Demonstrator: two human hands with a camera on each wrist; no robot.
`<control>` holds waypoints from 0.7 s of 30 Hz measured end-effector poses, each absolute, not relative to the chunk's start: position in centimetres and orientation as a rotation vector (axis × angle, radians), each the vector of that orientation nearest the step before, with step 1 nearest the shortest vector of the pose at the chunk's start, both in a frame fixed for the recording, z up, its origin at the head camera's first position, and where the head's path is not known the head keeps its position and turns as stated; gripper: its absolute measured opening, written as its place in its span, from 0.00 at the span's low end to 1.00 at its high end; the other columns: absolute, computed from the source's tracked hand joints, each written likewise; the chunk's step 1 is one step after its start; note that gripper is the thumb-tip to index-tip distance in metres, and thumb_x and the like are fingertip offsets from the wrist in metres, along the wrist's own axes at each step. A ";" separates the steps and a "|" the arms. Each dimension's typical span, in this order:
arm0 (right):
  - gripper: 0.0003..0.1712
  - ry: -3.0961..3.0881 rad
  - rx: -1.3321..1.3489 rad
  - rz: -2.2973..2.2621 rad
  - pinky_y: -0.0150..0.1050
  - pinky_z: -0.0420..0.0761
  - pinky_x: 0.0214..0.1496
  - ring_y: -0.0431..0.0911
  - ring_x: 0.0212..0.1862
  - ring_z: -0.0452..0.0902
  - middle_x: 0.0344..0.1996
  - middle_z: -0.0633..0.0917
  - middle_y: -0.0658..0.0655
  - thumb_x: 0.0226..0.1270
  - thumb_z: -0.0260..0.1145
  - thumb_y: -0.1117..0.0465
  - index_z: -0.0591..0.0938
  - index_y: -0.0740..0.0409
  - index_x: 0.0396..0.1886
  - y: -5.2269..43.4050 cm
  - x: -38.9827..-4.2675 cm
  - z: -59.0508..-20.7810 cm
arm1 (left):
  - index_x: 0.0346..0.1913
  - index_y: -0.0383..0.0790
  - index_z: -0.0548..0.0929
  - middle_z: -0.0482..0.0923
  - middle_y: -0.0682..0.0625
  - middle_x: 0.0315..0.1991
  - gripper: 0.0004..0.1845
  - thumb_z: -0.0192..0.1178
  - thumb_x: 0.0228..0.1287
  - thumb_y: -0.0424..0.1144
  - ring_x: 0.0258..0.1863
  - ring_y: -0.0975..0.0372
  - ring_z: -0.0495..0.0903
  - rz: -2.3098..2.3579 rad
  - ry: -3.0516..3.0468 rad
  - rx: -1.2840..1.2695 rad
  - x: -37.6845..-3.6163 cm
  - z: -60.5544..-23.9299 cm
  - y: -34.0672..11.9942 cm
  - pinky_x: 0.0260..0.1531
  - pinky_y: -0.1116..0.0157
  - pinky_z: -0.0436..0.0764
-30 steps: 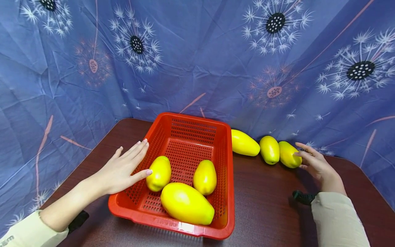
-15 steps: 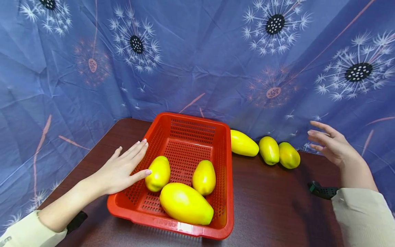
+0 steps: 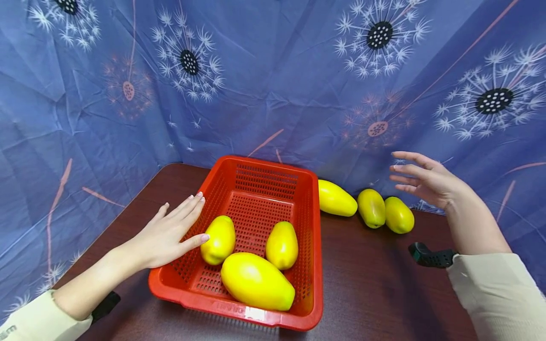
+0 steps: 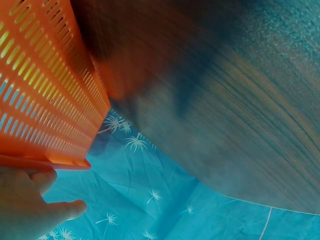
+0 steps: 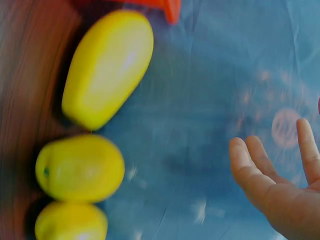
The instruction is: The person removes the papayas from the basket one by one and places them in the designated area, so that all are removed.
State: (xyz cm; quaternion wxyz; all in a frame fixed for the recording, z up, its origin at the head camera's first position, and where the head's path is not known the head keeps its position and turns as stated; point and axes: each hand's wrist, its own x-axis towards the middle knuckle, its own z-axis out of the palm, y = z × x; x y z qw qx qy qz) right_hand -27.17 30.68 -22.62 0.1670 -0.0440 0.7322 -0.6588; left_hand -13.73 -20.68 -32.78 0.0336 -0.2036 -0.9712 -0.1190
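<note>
My left hand (image 3: 168, 232) rests on the left rim of a red plastic basket (image 3: 317, 265), fingers straight and the thumb reaching inward beside a small yellow mango (image 3: 218, 240). In the left wrist view, part of the hand (image 4: 30, 205) shows at the basket's rim. Another small mango (image 3: 282, 245) and a large yellow papaya (image 3: 258, 282) also lie in the basket. My right hand (image 3: 431, 182) is raised in the air, fingers loosely bent and holding nothing. Below and left of it lie two small mangoes, one (image 3: 371, 208) beside the other (image 3: 399, 215), and a second papaya (image 3: 337, 198).
The dark wooden table (image 3: 362, 284) carries everything. A blue dandelion-print cloth (image 3: 273, 94) hangs behind it and along its left side. The second papaya lies against the basket's right side, partly hidden by it. Dark wrist devices (image 3: 431, 256) show below the arms.
My right hand has left the rightmost mango, rising and moving right, then has come back left at a greater height. The left hand and all the fruit have stayed in place.
</note>
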 end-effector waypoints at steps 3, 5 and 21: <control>0.17 2.085 -0.161 -1.823 0.33 0.78 0.44 0.37 0.44 0.79 0.50 0.71 0.47 0.70 0.56 0.61 0.70 0.40 0.55 28.6 -26.9 -22.4 | 0.72 0.34 0.53 0.47 0.42 0.73 0.43 0.46 0.65 0.63 0.71 0.48 0.47 -0.367 -2.983 -0.629 -13.7 -32.7 -20.7 0.60 0.36 0.45; 0.17 2.084 -0.194 -1.789 0.33 0.78 0.45 0.37 0.45 0.79 0.47 0.75 0.45 0.70 0.56 0.61 0.69 0.41 0.56 27.1 -26.7 -22.3 | 0.72 0.35 0.53 0.47 0.43 0.73 0.43 0.46 0.65 0.63 0.71 0.49 0.47 -0.370 -2.988 -0.626 -13.7 -32.8 -20.7 0.61 0.36 0.45; 0.29 2.030 -0.311 -1.645 0.35 0.78 0.48 0.50 0.51 0.74 0.62 0.65 0.63 0.70 0.54 0.64 0.60 0.61 0.68 14.4 -26.9 -23.8 | 0.72 0.35 0.53 0.49 0.42 0.73 0.43 0.47 0.65 0.62 0.71 0.49 0.48 -0.362 -2.974 -0.628 -13.7 -32.8 -20.6 0.60 0.35 0.46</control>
